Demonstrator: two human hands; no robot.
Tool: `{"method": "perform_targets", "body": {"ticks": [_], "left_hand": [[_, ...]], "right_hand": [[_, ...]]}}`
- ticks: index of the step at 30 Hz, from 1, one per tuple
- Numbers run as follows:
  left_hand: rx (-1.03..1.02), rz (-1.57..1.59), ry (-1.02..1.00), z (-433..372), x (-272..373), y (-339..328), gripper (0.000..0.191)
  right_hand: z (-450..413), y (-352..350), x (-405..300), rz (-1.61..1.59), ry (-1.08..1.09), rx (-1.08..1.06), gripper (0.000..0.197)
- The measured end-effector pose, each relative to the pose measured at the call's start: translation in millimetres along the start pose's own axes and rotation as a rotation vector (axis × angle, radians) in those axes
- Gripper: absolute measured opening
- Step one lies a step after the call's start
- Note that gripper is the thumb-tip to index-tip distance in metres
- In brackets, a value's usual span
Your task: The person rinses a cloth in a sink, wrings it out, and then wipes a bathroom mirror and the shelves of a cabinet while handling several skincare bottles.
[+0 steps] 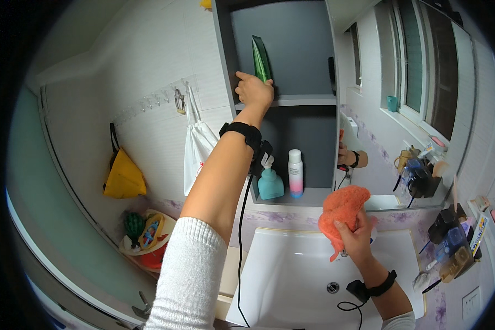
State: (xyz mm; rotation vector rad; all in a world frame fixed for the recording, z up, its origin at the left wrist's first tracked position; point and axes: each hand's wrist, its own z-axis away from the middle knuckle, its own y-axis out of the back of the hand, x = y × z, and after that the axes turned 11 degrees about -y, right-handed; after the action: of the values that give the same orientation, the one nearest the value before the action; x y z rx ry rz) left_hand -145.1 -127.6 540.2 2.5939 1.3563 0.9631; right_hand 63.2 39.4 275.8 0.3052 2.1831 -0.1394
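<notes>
In the upper compartment of the grey wall shelf, my left hand is around the lower end of a shiny green squeeze tube. The tube stands up with a slight tilt. Its base is hidden behind my fingers, and my index finger sticks out to the left. My right hand grips a bunched orange plush cloth above the white washbasin. Below my left hand, a teal pump bottle and a white-and-pink spray can stand in the lower compartment.
A mirror adjoins the shelf on the right. Toiletry holders hang beside the basin. A white drawstring bag and yellow bag hang left, above a toy basket. A black cable runs from my left wrist.
</notes>
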Motion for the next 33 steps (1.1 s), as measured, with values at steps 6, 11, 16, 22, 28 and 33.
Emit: {"method": "perform_targets", "body": {"ticks": [6,11,16,22,28,33], "left_hand": [[-0.058,0.008,-0.106,-12,-14,-9,0.05],[-0.126,0.373,-0.409,7,-10,9,0.041],[-0.606,0.915,-0.444,92,1,65,0.032],[-0.977,1.127,-0.335,189,-1,95,0.039],[-0.983,1.155,-0.35,205,-26,101,0.038],[-1.136,1.189,-0.347,209,-39,99,0.043]], "right_hand": [[3,15,-4,-0.048,-0.034,0.029,0.044],[-13,18,-30,0.005,0.027,0.155,0.044],[-68,9,-98,-0.001,0.385,0.195,0.049],[-111,-37,-146,0.323,0.79,0.291,0.073],[-108,-47,-142,0.231,0.584,0.258,0.068],[-105,-38,-163,-0.27,0.032,-0.199,0.033]]}}
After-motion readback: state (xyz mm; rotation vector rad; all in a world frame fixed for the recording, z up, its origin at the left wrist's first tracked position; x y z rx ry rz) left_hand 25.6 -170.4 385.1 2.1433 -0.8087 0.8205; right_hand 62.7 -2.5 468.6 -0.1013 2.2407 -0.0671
